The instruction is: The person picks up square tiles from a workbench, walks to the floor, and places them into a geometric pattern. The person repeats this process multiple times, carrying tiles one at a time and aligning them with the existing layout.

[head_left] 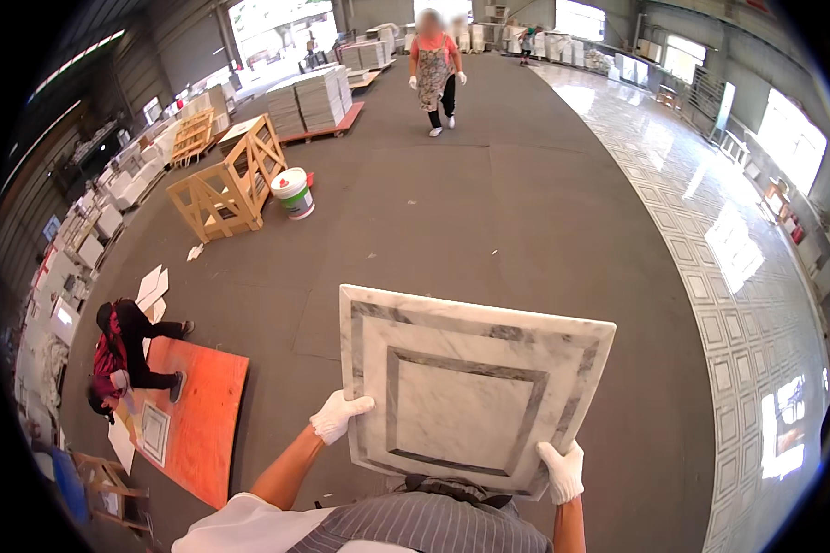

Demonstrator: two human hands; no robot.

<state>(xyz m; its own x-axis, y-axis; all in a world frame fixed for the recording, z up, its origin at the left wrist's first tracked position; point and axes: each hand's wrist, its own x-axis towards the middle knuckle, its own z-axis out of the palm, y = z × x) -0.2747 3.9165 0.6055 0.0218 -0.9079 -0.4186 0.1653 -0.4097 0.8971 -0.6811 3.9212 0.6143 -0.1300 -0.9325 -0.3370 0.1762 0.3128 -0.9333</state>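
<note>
A square white marble tile (461, 405) with inlaid grey frames is held up in front of my striped apron (415, 525). On its left edge, my left hand (339, 415), in a white glove, grips with the thumb over the face. My right hand (563, 470), gloved too, clasps the lower right edge, thumb likewise on the face. The fingers of both hands are mostly hidden behind the tile. The slab's lower edge rests close to my waist.
At left a person (134, 355) bends over an orange board (203, 405) holding a smaller tile (155, 431). Another person (436, 74) walks ahead. A wooden crate (217, 198) and white bucket (292, 194) stand front left. Patterned tiles (724, 346) cover the floor at right.
</note>
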